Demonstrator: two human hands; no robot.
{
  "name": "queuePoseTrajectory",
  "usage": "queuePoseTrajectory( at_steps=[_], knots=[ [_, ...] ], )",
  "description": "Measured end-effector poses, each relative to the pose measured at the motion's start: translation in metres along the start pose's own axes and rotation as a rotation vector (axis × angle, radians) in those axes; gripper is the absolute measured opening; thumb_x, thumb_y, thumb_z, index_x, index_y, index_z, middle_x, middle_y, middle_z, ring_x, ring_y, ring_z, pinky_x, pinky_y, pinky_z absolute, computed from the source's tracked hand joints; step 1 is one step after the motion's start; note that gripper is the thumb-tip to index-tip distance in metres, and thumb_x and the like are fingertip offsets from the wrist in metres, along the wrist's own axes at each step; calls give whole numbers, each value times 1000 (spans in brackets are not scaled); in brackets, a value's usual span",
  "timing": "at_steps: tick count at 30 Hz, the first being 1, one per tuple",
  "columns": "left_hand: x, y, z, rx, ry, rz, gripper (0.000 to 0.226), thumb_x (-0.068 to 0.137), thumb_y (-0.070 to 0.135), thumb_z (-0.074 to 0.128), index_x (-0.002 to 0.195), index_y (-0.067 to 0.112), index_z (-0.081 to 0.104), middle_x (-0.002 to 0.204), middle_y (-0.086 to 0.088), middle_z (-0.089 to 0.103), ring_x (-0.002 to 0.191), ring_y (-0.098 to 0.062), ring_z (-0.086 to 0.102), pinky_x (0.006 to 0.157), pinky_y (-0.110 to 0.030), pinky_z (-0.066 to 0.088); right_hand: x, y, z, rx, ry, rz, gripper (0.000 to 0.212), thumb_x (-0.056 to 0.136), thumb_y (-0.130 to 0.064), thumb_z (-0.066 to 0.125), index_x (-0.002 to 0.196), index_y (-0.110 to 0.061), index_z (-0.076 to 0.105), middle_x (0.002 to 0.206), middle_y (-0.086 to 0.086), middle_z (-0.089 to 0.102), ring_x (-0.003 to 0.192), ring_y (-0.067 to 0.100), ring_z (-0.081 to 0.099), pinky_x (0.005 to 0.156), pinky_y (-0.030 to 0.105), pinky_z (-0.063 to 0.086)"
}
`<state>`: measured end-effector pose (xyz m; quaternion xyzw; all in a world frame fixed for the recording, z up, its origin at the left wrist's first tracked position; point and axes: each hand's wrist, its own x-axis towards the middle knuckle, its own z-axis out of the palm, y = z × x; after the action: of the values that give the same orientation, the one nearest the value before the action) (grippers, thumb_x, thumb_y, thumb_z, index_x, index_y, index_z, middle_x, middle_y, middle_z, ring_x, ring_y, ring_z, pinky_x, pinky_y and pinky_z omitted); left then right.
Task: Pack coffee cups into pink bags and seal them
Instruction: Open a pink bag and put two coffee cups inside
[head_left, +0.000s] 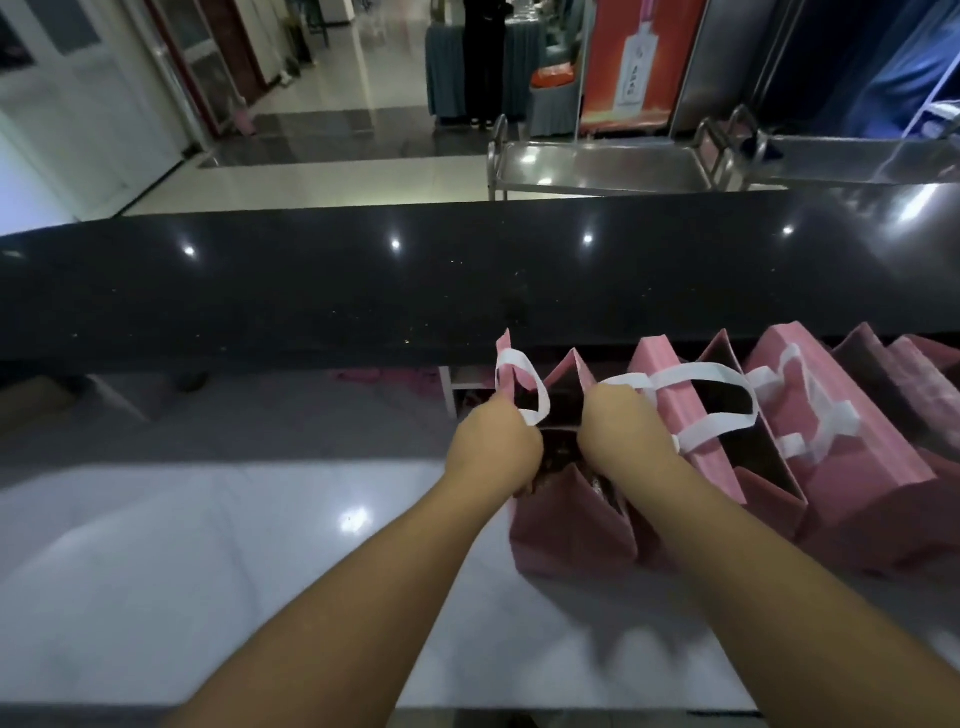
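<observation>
A pink paper bag (571, 530) with white ribbon handles stands on the white worktop, leftmost in a row of pink bags. My left hand (493, 447) grips the bag's left top edge by the white handle (535, 395). My right hand (623, 431) grips the right top edge of the same bag. Between the hands the bag's mouth is dark; something lies inside, but I cannot make out a cup. To the right stands a second pink bag (701, 457), open, with a long white handle loop.
More pink bags (852, 447) line up to the right. A raised black counter (415, 291) runs across behind them. The white worktop (208, 561) spreads to the left. Steel carts (597, 166) stand beyond the counter.
</observation>
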<state>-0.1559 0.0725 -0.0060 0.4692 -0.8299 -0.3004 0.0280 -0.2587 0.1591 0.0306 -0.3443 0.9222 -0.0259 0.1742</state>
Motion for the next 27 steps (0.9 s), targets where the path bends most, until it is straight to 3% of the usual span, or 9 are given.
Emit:
queuePoseTrajectory(
  at_steps=[1,3,5,7,11,15,19,24,27],
  knots=[
    [-1,-7,-5,-21,-2,-16,23,98,15,54,120,11,60,89,-5,65,69,-19,58,54,-30,47,-4,-7,-8,-21,-100,55,7,97,-13,59,98,-7,56,86,8,53,84,27,58,85,36,49],
    [-8,-26,-17,-87,2,-28,19,99,15,54,115,12,63,88,0,61,70,-17,57,54,-27,45,-8,-14,-10,-5,-143,64,11,95,-15,63,98,-10,53,92,8,57,88,24,58,97,38,52],
    [-21,-53,-32,-185,15,-22,17,100,22,54,112,19,64,92,2,65,76,-17,62,56,-28,48,-14,-24,-3,-83,-74,1,7,95,-14,59,97,-8,58,92,7,61,86,23,60,86,36,54],
    [-39,-86,-50,-287,40,-35,15,101,25,53,110,24,65,95,4,68,80,-15,65,56,-26,50,-26,-37,8,-61,120,-80,8,93,-13,54,90,-9,60,84,4,60,77,23,58,71,34,50],
    [-77,-160,-92,-389,138,-121,21,105,31,52,115,24,69,104,3,73,87,-15,67,63,-26,51,-53,-101,17,-165,109,-163,9,86,-15,65,87,-18,73,80,-4,68,75,15,68,75,26,56],
    [-132,-243,-138,-429,236,-189,20,101,30,49,98,26,69,93,6,71,83,-17,67,61,-29,48,-98,-186,50,-49,124,-315,16,93,-12,56,101,-10,70,91,7,68,86,27,68,74,33,54],
    [-196,-327,-177,-457,329,-242,17,98,30,50,93,33,66,87,17,68,80,-7,64,58,-23,42,-151,-277,83,-46,117,-396,15,89,-8,61,95,-14,74,83,3,66,69,19,64,69,25,54],
    [-272,-420,-214,-526,459,-318,24,99,29,53,113,32,73,101,15,74,90,-6,66,66,-24,48,-212,-364,132,-38,148,-579,15,86,-9,55,76,-13,65,77,6,62,56,15,54,50,22,40],
    [-316,-469,-230,-531,539,-391,28,101,26,54,123,31,71,110,13,73,94,-4,65,68,-21,45,-246,-416,155,-21,100,-692,15,89,-12,56,77,-16,64,77,4,61,57,16,57,45,22,37]
  ],
)
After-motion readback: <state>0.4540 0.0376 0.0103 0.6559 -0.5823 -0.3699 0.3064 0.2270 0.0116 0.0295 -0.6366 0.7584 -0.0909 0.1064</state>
